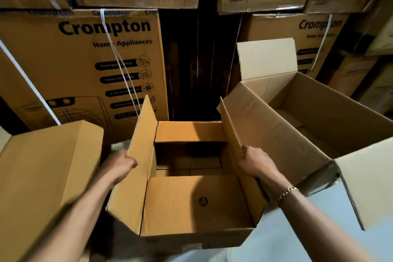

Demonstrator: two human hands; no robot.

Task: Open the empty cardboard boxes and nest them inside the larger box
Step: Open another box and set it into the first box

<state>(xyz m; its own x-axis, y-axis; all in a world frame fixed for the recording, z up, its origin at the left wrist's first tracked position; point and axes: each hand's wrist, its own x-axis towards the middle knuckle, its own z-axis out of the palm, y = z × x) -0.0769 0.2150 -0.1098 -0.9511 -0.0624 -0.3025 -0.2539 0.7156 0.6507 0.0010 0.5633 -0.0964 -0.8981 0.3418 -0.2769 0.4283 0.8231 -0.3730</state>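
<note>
Small box held mouth-up between both hands, big box open just to its right.

Here we go: the small box (pixel 191 202) sits low in front of the person, opening facing up, its long axis running away from them toward the stacked printed cartons (pixel 85 59). The left hand (pixel 119 166) grips the left long flap and the right hand (pixel 255 164) grips the right one, both flaps standing up. The near and far short flaps are tipped inward, and only dark floor panels show inside. The larger box (pixel 319 117), a paler corrugated board, stands open with its flaps raised, showing just its own bottom flaps. Another tan box (pixel 42 166) stands to the left, smooth-sided.
</note>
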